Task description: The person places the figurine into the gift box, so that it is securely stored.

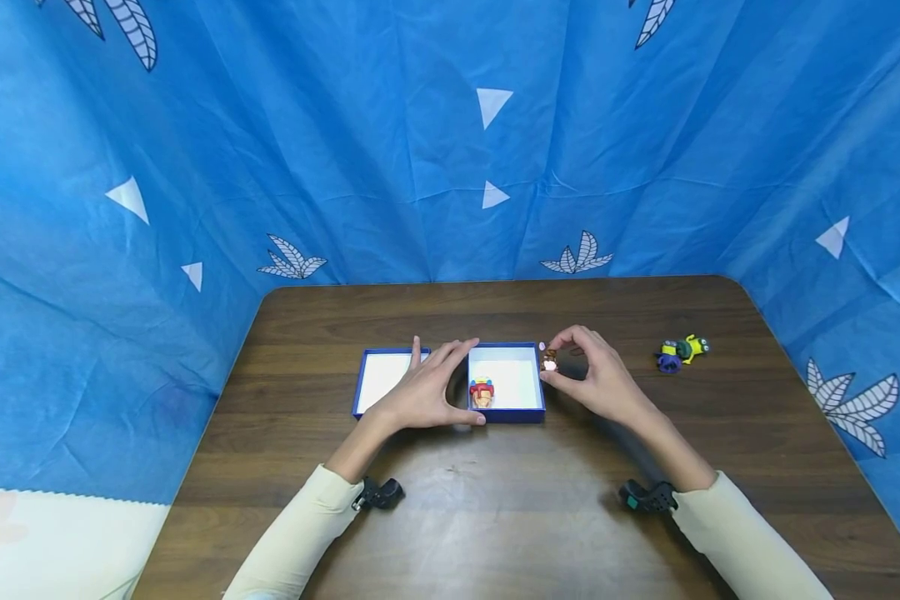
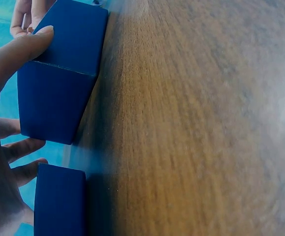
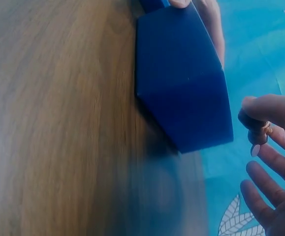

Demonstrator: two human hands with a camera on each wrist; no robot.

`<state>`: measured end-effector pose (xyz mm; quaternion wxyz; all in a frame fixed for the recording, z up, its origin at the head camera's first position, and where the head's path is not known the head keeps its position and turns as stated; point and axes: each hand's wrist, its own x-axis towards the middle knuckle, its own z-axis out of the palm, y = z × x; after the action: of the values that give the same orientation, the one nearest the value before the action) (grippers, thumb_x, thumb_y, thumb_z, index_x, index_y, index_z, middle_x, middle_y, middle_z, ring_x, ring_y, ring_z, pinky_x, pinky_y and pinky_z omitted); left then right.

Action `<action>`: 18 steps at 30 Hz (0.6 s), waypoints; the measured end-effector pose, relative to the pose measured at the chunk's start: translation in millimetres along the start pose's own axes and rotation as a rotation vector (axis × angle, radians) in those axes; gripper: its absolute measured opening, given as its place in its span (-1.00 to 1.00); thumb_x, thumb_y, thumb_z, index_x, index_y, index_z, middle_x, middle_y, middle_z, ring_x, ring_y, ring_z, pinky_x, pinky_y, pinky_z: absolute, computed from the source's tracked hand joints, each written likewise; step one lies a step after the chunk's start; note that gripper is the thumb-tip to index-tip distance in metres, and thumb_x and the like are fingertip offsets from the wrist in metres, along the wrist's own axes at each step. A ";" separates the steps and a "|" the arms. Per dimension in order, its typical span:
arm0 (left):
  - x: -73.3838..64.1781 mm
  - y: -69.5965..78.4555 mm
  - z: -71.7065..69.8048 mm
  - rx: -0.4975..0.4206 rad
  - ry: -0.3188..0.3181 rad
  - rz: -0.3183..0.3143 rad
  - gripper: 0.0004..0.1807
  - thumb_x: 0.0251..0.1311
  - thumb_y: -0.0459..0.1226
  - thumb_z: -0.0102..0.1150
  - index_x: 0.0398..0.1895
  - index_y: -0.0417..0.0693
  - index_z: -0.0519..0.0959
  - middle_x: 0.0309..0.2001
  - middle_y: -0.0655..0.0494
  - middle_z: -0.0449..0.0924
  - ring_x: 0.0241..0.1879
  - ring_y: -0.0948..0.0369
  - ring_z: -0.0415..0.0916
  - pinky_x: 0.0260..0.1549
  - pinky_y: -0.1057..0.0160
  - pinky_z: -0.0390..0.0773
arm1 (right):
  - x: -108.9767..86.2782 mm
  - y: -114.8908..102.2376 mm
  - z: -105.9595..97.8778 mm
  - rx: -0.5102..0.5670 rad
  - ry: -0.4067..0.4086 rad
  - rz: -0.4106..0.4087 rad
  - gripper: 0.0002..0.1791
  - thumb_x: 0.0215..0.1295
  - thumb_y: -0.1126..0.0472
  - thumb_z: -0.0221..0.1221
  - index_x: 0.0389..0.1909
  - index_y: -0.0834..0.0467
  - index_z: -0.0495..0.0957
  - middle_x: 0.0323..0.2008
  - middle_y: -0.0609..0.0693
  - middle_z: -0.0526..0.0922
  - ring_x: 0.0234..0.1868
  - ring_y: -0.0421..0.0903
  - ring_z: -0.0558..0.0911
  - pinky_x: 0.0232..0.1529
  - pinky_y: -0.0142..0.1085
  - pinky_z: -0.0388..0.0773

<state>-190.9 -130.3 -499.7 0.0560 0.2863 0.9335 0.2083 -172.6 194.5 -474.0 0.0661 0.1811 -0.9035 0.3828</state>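
An open blue box [image 1: 507, 415] with a white inside stands mid-table. My left hand [image 1: 429, 387] grips its left end, the thumb on the near wall and the fingers reaching to the far corner. Inside, at the near left corner, lies a small red, yellow and tan toy figure [image 1: 482, 394]. My right hand [image 1: 598, 377] pinches a small brown toy figure [image 1: 550, 358] between thumb and index finger, just off the box's right wall. In the right wrist view this brown figure [image 3: 255, 129] is held level with the upper part of the box [image 3: 181, 73], other fingers spread.
A blue-edged white box lid [image 1: 382, 382] lies left of the box, partly behind my left hand. Two toy figures, one purple-based [image 1: 670, 358] and one yellow-green [image 1: 693, 348], lie together at the right. A blue curtain [image 1: 450, 150] hangs behind the wooden table [image 1: 495, 517].
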 end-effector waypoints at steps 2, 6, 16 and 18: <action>0.4 0.1 -0.1 -0.002 0.000 0.000 0.39 -0.04 0.47 0.49 0.78 0.34 -0.06 0.67 0.03 0.25 0.68 -0.04 0.23 0.61 -0.58 -0.34 | 1.2 -2.1 2.0 0.005 -0.013 0.000 -0.51 0.27 0.08 0.55 0.11 0.04 0.54 0.07 -0.01 0.66 0.20 0.05 0.58 0.24 0.15 0.65; 0.3 0.0 -0.1 -0.002 -0.002 0.001 0.39 -0.04 0.46 0.49 0.78 0.34 -0.05 0.67 0.03 0.25 0.69 -0.04 0.21 0.61 -0.58 -0.34 | 4.1 -4.9 6.5 0.008 -0.040 -0.006 -0.52 0.27 0.06 0.55 0.09 0.00 0.54 0.05 -0.06 0.67 0.19 0.03 0.55 0.23 0.13 0.61; -0.2 -1.0 0.1 -0.006 -0.010 -0.003 0.38 -0.04 0.47 0.48 0.78 0.33 -0.04 0.67 0.01 0.25 0.70 -0.04 0.19 0.62 -0.57 -0.34 | 11.2 -12.3 18.9 0.008 -0.080 -0.029 -0.52 0.21 0.02 0.58 0.05 -0.02 0.59 0.07 -0.05 0.72 0.30 0.13 0.49 0.39 0.31 0.33; 0.2 -0.9 -0.1 -0.006 -0.010 0.000 0.38 -0.04 0.47 0.48 0.78 0.33 -0.04 0.67 0.02 0.25 0.70 -0.04 0.20 0.62 -0.56 -0.35 | 12.2 -13.0 21.2 0.011 -0.087 -0.030 -0.52 0.20 0.03 0.59 0.05 -0.02 0.60 0.09 -0.04 0.72 0.34 0.12 0.47 0.43 0.36 0.27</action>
<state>-191.5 -130.9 -500.0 0.0614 0.2871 0.9327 0.2096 -178.6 167.6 -477.0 0.0314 0.2116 -0.9006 0.3783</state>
